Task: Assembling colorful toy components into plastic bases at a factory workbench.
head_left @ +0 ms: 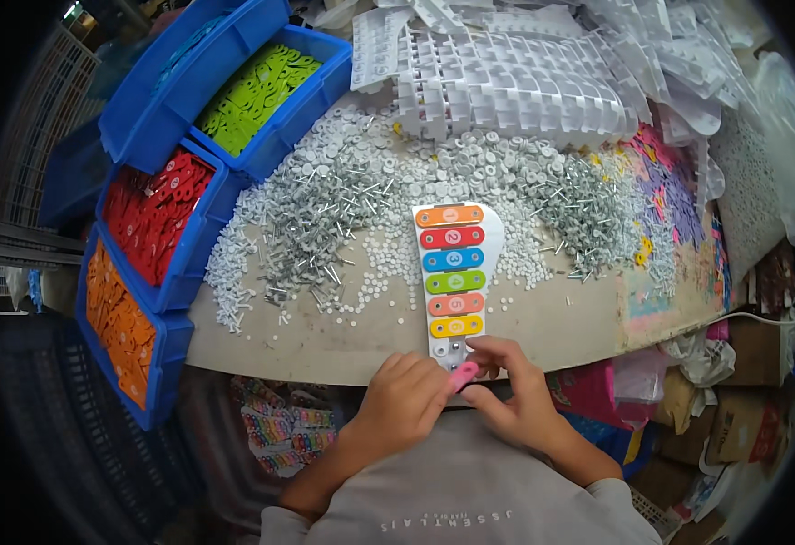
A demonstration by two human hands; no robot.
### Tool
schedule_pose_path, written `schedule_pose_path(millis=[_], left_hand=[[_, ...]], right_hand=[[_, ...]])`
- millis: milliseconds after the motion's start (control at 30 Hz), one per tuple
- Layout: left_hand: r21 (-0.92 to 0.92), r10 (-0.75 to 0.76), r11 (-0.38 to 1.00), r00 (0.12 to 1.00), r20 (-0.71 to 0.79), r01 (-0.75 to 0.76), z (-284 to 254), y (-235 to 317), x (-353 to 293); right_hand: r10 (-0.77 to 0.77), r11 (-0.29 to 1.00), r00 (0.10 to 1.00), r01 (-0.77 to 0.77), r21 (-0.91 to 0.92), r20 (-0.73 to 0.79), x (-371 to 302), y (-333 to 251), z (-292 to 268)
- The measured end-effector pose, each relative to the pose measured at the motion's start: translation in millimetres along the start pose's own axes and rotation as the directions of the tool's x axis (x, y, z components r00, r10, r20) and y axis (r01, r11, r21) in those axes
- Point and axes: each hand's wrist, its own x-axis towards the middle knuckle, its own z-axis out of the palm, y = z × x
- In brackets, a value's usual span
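A white xylophone-like board [493, 238] lies upright in my view at the table's near edge. Across it run several coloured bars, from an orange bar [450, 216] at the far end to a yellow bar [457, 326] closest to me. Each has a metal fastener at both ends. My left hand [402, 400] pinches a small pink bar [464, 374] just over the board's near end. Beside it, my right hand [515, 391] has thumb and index finger apart, the index fingertip by a metal pin [455, 346] on the board. Its other fingers are partly hidden.
Blue bins at the left hold green pieces [256, 95], red pieces [159, 213] and orange pieces [118, 318]. Loose metal pins [325, 213] and white caps [483, 159] cover the table's middle. Stacked white plastic boards [515, 77] lie behind; purple pieces [679, 195] are at right.
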Motion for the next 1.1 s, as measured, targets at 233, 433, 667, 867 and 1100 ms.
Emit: schedule_pose_path(millis=[233,433,667,867,1100], left_hand=[[0.046,-0.152,0.986,0.983,-0.103,0.157,6,-18,2],[0.044,-0.248,0.964,0.944,-0.216,0.263,25,-30,2],[0.041,-0.233,0.968,0.950,-0.208,0.246,28,-33,3],[-0.020,-0.319,0.946,0.920,-0.228,0.323,31,-38,-2],[-0.011,-0.180,0.984,0.977,-0.118,0.180,29,-39,-25]], right_hand=[[0.046,0.990,0.998,-0.041,-0.134,0.034,11,8,-8],[0.048,0.980,0.999,-0.052,-0.191,-0.026,21,20,-1],[-0.171,0.900,0.981,0.118,-0.419,-0.091,26,38,-8],[0.103,0.973,0.995,-0.102,-0.206,-0.004,20,49,-20],[-0.340,0.755,0.764,-0.126,-0.643,-0.549,55,51,-142]])
